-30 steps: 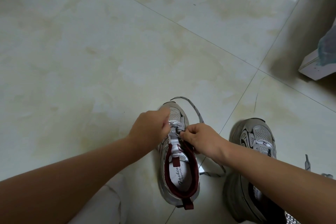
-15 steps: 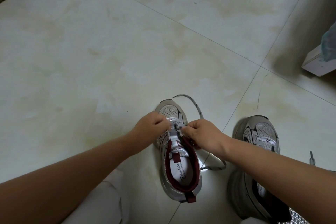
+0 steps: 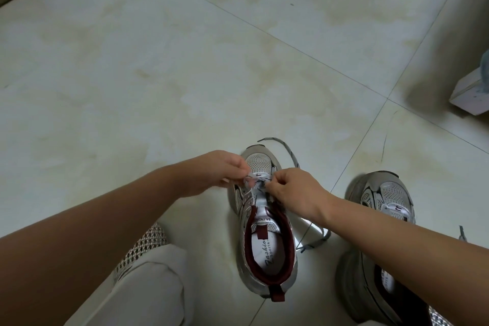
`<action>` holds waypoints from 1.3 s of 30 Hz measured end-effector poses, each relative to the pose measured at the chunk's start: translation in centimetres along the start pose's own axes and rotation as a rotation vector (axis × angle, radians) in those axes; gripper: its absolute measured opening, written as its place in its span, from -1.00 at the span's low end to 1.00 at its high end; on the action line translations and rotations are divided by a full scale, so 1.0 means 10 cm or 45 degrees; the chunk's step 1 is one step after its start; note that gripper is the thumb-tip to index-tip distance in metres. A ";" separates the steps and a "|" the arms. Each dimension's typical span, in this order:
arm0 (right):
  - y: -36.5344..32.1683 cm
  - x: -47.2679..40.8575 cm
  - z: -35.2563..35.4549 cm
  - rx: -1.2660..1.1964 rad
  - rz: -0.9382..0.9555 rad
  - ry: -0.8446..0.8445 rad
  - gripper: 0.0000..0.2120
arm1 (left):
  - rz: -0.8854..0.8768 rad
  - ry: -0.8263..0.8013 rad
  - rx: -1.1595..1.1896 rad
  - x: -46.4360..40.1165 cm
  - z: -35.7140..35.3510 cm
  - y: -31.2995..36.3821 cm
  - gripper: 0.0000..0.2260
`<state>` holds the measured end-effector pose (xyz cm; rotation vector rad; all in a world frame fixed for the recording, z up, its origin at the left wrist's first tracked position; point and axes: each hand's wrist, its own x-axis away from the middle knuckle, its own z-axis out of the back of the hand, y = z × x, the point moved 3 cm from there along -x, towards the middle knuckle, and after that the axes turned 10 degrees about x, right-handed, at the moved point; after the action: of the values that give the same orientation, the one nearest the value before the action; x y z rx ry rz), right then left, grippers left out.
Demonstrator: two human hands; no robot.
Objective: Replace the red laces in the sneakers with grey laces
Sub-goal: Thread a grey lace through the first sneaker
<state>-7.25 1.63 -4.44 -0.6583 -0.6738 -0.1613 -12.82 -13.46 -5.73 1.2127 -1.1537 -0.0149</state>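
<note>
Lower middle of the frame: both hands working 1 sneaker point(image 3: 267, 243). Left hand point(image 3: 211, 173) and right hand point(image 3: 295, 193) each pinch the grey lace point(image 3: 291, 155) at the eyelets. Second sneaker point(image 3: 383, 209) sits lower right.

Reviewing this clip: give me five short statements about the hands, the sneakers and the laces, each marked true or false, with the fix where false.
1. Both hands work at the lower eyelets of the middle sneaker. True.
2. The left hand rests flat on the floor. False: it pinches the grey lace over the shoe.
3. The right hand pinches the lace at the eyelets. True.
4. A red lace is threaded through the middle sneaker. False: only grey lace shows.
5. The second sneaker stands to the right. True.
</note>
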 end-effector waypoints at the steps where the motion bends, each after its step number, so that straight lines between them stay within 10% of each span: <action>1: 0.00 0.00 -0.01 0.009 0.000 -0.016 -0.64 | -0.059 -0.007 -0.141 0.01 0.00 0.03 -0.81; 8: 0.02 0.00 -0.03 -0.033 -0.002 -0.001 -0.64 | -0.358 0.112 -1.216 -0.05 -0.18 0.35 -0.83; 15: -0.07 0.04 -0.05 0.412 0.193 0.101 -0.72 | -0.083 0.216 -0.422 -0.03 -0.11 0.32 -0.82; 21: -0.07 -0.02 -0.10 0.402 0.199 0.118 -0.79 | -0.178 0.218 -1.284 -0.12 -0.27 0.64 -0.69; 27: -0.05 -0.01 -0.10 0.316 0.221 0.081 -0.82 | -0.040 0.184 -0.475 -0.04 -0.12 0.65 -0.89; 32: -0.03 -0.06 -0.09 0.055 0.166 0.039 -0.71 | -0.275 0.530 -0.703 -0.06 0.09 0.49 -0.82; 39: 0.03 -0.08 -0.09 -0.160 0.087 -0.031 -0.66 | -0.018 0.140 -0.381 0.00 0.20 0.06 -0.78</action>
<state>-7.30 1.23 -5.58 -0.8039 -0.6672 -0.1335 -14.48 -14.64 -5.53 0.9447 -1.0067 -0.1258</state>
